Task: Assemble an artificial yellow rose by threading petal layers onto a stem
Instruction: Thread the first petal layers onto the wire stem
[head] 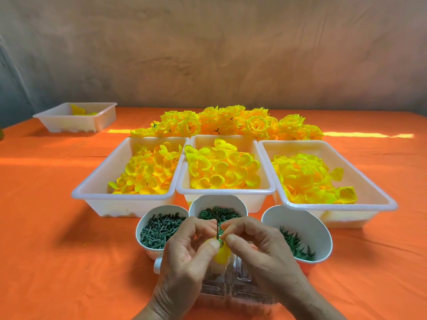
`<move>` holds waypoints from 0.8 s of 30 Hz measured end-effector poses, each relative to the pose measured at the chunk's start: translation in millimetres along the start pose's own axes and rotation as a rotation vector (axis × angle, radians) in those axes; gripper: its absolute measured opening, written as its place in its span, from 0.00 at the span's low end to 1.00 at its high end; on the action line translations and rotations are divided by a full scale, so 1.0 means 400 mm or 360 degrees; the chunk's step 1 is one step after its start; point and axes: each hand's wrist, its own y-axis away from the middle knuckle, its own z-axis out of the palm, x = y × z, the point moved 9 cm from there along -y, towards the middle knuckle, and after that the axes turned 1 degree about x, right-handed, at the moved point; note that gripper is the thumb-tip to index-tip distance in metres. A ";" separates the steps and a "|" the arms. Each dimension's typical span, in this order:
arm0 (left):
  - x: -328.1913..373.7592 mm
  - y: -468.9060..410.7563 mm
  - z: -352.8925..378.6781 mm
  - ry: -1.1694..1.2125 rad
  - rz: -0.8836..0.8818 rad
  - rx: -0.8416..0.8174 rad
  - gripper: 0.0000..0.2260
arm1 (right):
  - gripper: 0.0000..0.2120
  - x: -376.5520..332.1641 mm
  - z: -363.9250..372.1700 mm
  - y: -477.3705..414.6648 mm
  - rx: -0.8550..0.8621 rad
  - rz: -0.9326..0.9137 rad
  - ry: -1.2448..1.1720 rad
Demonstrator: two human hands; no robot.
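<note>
The rose looks like it is only just begun. The left hand (pixel 189 248) pinches a small yellow bud (pixel 222 254) with its thumb and fingers. A thin green stem (pixel 217 227) sticks up out of the bud. The right hand (pixel 254 248) pinches the stem with its fingertips. There is a tiny dark ring (pixel 221 244) where the stem meets the bud, and I think the right hand is sliding it on. Both hands are low and near, in front of the cups and over a clear box (pixel 233 289).

No petal layers are on the stem yet. I think petals from each tray and a green leafy piece are yet to go on.

Now the count. There are three big white trays full of yellow petals, side by side: the left tray (pixel 92 179), the middle tray (pixel 225 191) and the right tray (pixel 369 181). One smaller tray (pixel 76 124) sits far off to the left with only a few petals. There are three cups: one cup of green pegs (pixel 147 221), one cup of green rings (pixel 217 200), one cup of spiky green leaves (pixel 307 225). Behind the trays is one pile of finished roses (pixel 231 122), too many to count. All of it sits on an orange surface (pixel 69 250).
</note>
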 end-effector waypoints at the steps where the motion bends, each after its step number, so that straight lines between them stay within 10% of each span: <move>1: -0.003 -0.005 -0.006 0.0060 -0.0049 0.0027 0.08 | 0.05 0.005 -0.011 0.001 0.0059 0.0030 -0.0084; 7: -0.011 -0.021 -0.027 0.0509 -0.0233 0.0241 0.07 | 0.08 0.027 -0.049 0.005 0.0285 0.0119 -0.0367; 24: 0.023 -0.001 0.031 -0.0158 0.0096 -0.0024 0.13 | 0.08 0.002 -0.066 -0.041 0.0330 -0.0053 -0.0223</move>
